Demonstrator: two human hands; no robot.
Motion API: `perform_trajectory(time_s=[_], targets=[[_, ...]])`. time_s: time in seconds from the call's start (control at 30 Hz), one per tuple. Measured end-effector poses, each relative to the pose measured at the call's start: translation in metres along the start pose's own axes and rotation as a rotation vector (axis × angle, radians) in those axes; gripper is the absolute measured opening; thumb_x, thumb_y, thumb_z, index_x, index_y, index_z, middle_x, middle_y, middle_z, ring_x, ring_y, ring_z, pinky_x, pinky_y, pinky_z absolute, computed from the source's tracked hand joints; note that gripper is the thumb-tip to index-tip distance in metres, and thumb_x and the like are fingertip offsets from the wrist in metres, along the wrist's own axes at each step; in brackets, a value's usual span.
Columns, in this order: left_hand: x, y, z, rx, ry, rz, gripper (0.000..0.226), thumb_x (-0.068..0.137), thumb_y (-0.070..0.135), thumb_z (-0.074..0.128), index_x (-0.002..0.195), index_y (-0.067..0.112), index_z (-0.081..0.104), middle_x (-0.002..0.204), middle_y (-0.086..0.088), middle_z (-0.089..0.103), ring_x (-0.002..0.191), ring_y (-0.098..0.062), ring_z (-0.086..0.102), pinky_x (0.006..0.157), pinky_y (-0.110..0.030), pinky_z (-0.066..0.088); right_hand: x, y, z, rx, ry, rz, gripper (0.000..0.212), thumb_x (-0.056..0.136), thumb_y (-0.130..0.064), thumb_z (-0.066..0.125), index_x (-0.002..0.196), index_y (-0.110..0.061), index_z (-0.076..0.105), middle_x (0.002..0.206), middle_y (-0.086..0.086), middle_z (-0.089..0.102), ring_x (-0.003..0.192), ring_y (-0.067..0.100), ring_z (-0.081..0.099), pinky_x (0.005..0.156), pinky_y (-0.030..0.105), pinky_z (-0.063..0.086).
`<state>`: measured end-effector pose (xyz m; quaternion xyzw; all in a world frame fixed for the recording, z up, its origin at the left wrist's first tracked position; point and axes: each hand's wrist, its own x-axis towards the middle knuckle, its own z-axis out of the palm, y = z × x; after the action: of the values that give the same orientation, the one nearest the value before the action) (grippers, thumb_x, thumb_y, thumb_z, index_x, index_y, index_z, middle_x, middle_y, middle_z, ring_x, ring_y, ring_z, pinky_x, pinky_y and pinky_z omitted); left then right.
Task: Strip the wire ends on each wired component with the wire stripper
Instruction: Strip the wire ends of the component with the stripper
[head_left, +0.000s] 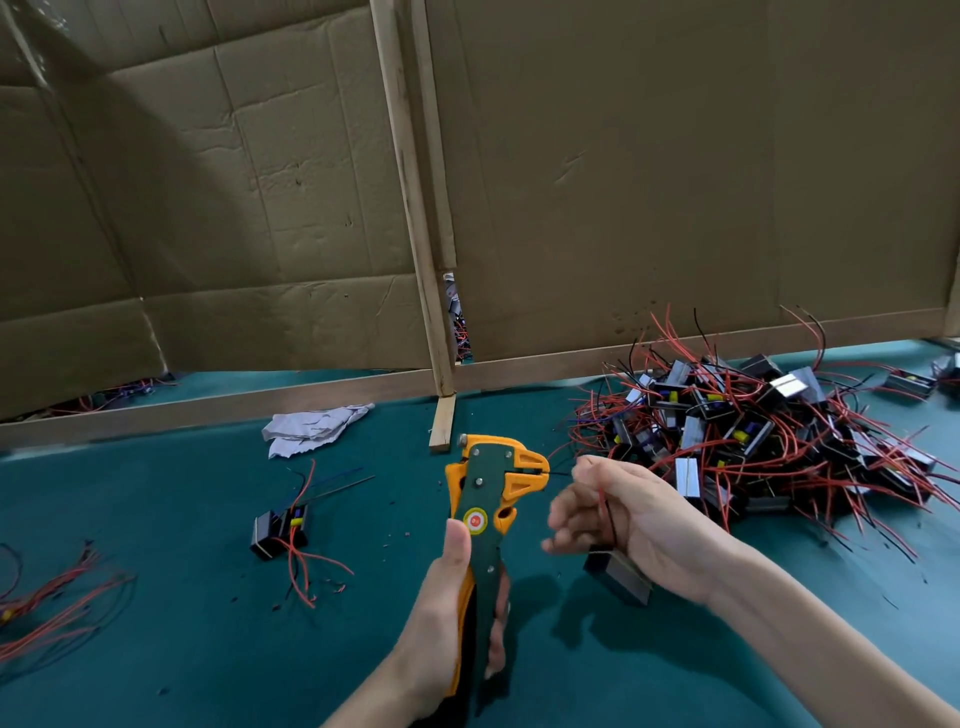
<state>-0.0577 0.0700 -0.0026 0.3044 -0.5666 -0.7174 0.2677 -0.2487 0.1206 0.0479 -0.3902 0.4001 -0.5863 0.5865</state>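
Just below the middle of the view, the wire stripper (488, 499) stands nearly upright above the table, head up and its orange jaws pointing right. The left hand (447, 597) is wrapped round its handles, thumb lying up the green face near the round red and yellow badge. A thin black wire (560, 474) runs from the jaws to the right hand (634, 514), which pinches red and black leads between its fingers. The held component (618, 574), a dark block with a silvery side, hangs just beneath that hand, close over the table; whether it touches the surface cannot be told.

Between the stripper and a single component (280, 527) lying to the left lies a stretch of bare teal table covering (182, 649) with small scraps on it. To the right, near the right forearm, a heap of components (769, 431) with tangled red wires spreads to the table's far edge. Loose red wires (47, 597) lie at the left border.

Behind, a crumpled pale rag (311, 428) lies near a wooden post (415, 208), and cardboard panels (234, 182) wall off the back of the table.
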Motion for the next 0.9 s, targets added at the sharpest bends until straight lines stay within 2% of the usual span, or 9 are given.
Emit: perform_trajectory(time_s=[0.03,0.1,0.17,0.23,0.4,0.53,0.6,0.77,0.9], targets=[[0.001,-0.001,0.001,-0.001,0.020,0.010,0.085,0.053,0.094,0.043,0.057,0.009,0.053,0.051,-0.011,0.039,0.038,-0.019,0.037,0.042,-0.022,0.034,0.000,0.002,0.000,-0.042,0.003,0.000,0.029,0.101,-0.017,0.038,0.072,-0.011,0.039,0.062,0.015,0.060,0.049,0.022,0.057,0.074,0.044,0.055],[0.001,0.000,0.003,-0.027,0.012,0.029,0.080,0.064,0.086,0.045,0.063,0.008,0.064,0.058,-0.016,0.053,0.047,-0.025,0.052,0.049,-0.029,0.046,0.000,0.003,0.000,-0.098,0.005,-0.021,0.027,0.096,-0.024,0.046,0.072,-0.011,0.038,0.053,0.008,0.046,0.045,0.017,0.041,0.071,0.037,0.055],[0.001,0.004,0.001,-0.083,-0.041,0.046,0.077,0.077,0.075,0.043,0.082,0.003,0.070,0.075,-0.022,0.064,0.068,-0.033,0.064,0.065,-0.039,0.054,0.001,0.002,-0.002,-0.104,0.007,-0.059,0.026,0.092,-0.027,0.051,0.073,-0.012,0.041,0.054,0.003,0.036,0.046,0.015,0.032,0.072,0.033,0.054],[0.002,0.007,-0.003,-0.119,-0.065,0.038,0.077,0.082,0.071,0.040,0.089,-0.001,0.068,0.082,-0.025,0.065,0.077,-0.036,0.066,0.070,-0.042,0.054,0.002,0.002,-0.005,-0.105,0.013,-0.091,0.022,0.090,-0.027,0.054,0.078,-0.011,0.045,0.055,0.001,0.035,0.048,0.013,0.030,0.072,0.030,0.054],[0.003,0.008,-0.006,-0.162,-0.071,0.022,0.079,0.082,0.069,0.033,0.092,-0.003,0.066,0.084,-0.026,0.063,0.079,-0.038,0.066,0.069,-0.042,0.054,0.006,0.007,-0.012,-0.156,0.021,-0.125,0.028,0.086,-0.025,0.058,0.101,-0.001,0.057,0.053,0.003,0.044,0.048,0.012,0.039,0.071,0.028,0.051],[0.002,0.010,-0.007,-0.148,-0.109,-0.002,0.082,0.065,0.073,0.049,0.090,-0.003,0.068,0.085,-0.027,0.063,0.078,-0.037,0.065,0.071,-0.044,0.053,0.003,0.004,-0.010,-0.195,-0.002,-0.113,0.026,0.082,-0.031,0.061,0.080,-0.006,0.065,0.052,0.005,0.048,0.049,0.013,0.042,0.067,0.024,0.050],[0.001,0.011,-0.008,-0.134,-0.143,-0.029,0.083,0.066,0.075,0.049,0.090,-0.002,0.069,0.086,-0.027,0.064,0.079,-0.037,0.065,0.073,-0.043,0.053,0.001,0.001,-0.007,-0.170,-0.020,-0.099,0.023,0.081,-0.030,0.062,0.071,-0.009,0.060,0.056,0.007,0.052,0.052,0.016,0.045,0.065,0.024,0.052],[-0.003,0.013,-0.005,-0.061,-0.238,-0.070,0.084,0.063,0.082,0.055,0.092,0.005,0.071,0.089,-0.022,0.066,0.083,-0.035,0.066,0.076,-0.039,0.052,-0.002,-0.002,-0.002,-0.069,-0.049,-0.085,0.020,0.087,-0.019,0.051,0.072,-0.011,0.040,0.079,0.023,0.067,0.058,0.023,0.061,0.068,0.032,0.057],[-0.004,0.012,-0.006,-0.036,-0.288,-0.072,0.090,0.060,0.083,0.060,0.096,0.001,0.069,0.091,-0.024,0.065,0.085,-0.035,0.065,0.078,-0.040,0.051,-0.002,-0.003,-0.002,-0.094,-0.049,-0.072,0.025,0.098,-0.008,0.040,0.073,-0.011,0.039,0.079,0.022,0.068,0.061,0.024,0.065,0.082,0.045,0.056]])
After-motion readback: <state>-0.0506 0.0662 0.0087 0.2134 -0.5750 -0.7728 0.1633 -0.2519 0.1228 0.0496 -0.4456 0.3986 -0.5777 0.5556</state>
